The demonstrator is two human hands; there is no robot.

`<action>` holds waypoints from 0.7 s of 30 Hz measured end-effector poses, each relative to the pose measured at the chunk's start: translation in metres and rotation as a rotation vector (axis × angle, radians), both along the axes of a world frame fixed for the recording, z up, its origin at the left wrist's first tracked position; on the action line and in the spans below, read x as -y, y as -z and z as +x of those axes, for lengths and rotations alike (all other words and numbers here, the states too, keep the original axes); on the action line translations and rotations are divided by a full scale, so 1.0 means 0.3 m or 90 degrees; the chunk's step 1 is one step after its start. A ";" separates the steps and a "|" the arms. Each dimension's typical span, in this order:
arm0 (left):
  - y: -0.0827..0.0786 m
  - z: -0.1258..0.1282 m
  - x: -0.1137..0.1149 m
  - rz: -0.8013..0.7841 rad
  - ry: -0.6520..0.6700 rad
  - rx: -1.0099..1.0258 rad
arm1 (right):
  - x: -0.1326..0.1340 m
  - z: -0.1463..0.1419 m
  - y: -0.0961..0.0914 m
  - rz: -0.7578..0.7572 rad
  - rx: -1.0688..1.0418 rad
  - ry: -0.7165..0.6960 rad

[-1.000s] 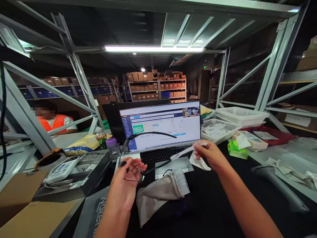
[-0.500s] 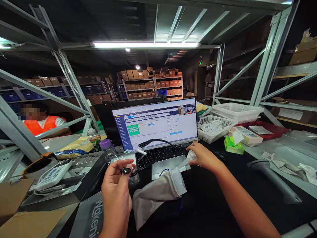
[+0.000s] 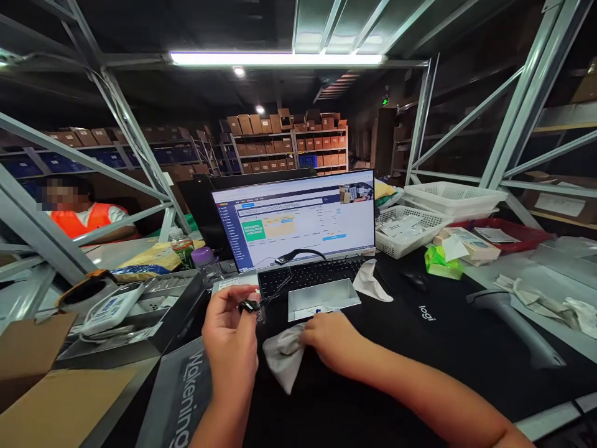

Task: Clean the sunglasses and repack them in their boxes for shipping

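Note:
My left hand pinches what looks like a pair of glasses by a black end piece. A thick black temple sticks up in front of the monitor, and thin dark lines run between. My right hand is closed on the mouth of a grey drawstring pouch, which lies crumpled on the black desk mat. Behind it is an open white box with a bit of blue cord at its near edge. A white cloth rests by the keyboard's right end.
A monitor stands behind a black keyboard. To the right are a mouse, a scanner, a tissue pack and white baskets. Boxes crowd the left. A person in an orange vest sits beyond.
My right hand has let go of the white cloth beside the keyboard and moved left onto the pouch, which is now bunched up. My left hand still holds the glasses.

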State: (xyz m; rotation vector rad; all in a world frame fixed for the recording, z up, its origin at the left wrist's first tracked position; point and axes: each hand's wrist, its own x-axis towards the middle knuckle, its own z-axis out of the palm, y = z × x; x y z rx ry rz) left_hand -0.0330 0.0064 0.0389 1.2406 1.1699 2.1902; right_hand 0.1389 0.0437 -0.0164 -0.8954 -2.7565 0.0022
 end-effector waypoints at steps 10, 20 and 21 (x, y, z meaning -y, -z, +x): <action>-0.025 -0.007 0.019 0.016 -0.020 -0.013 | 0.026 0.148 -0.135 -0.011 -0.050 0.081; 0.022 0.007 0.008 -0.069 0.005 -0.127 | 0.049 0.229 -0.164 -0.105 -0.009 0.001; 0.025 0.009 0.007 -0.079 0.008 -0.129 | 0.014 0.286 -0.184 -0.121 -0.054 0.055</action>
